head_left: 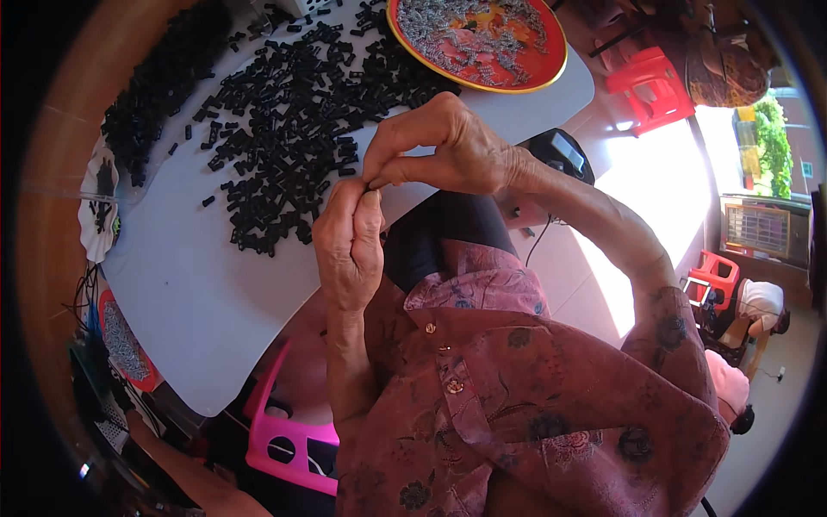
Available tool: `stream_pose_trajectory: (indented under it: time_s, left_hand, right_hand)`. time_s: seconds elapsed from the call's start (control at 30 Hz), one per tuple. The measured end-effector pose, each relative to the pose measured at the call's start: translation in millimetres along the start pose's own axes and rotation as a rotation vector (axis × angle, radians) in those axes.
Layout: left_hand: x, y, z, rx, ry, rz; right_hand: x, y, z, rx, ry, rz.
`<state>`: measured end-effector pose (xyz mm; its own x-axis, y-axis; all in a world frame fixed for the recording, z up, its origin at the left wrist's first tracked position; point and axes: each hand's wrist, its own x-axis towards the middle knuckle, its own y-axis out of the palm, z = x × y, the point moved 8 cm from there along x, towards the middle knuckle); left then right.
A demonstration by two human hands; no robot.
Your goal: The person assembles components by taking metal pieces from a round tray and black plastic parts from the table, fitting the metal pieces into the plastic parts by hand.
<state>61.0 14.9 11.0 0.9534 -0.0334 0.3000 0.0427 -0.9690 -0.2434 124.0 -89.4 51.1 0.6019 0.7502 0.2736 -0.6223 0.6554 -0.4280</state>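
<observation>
Over the near edge of a white table (207, 319), my left hand (349, 246) and my right hand (439, 146) meet at the fingertips. Both are closed in a pinch. A tiny dark bit shows between them, but the fingers cover most of it, so its kind cannot be made out. Just beyond my hands lies a wide spread of small black plastic pieces (276, 155). At the far right of the table is a round red tray with a yellow rim (558, 69), strewn with small silvery metal parts (431, 39).
A denser black heap (164, 86) lies far left, near a white scalloped dish (93, 237). A red tray of metal bits (125, 340) and another person's arm (194, 474) are lower left. Stools stand around: pink (284, 457), red (650, 86). People sit at right.
</observation>
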Motion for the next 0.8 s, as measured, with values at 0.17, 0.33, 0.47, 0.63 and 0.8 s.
stream_pose_trajectory:
  time_s: [0.17,0.33,0.47,0.63,0.8]
  left_hand:
    - [-1,-3,0,-0.031,-0.086,-0.033]
    - [1,-6,3,-0.096,-0.087,-0.110]
    - [1,-6,5,-0.159,-0.149,-0.119]
    - [3,-5,10,-0.202,-0.245,-0.080]
    - [0,-9,10,-0.184,-0.296,-0.183]
  right_hand:
    - [-8,-2,-20,0.280,0.209,-0.093]
    - [-8,-6,-8,0.069,-0.010,-0.174]
    - [-10,-5,-6,0.081,-0.015,-0.168]
    - [-15,-5,-3,0.086,-0.023,-0.187]
    - [-11,5,15,-0.309,-0.182,-0.154]
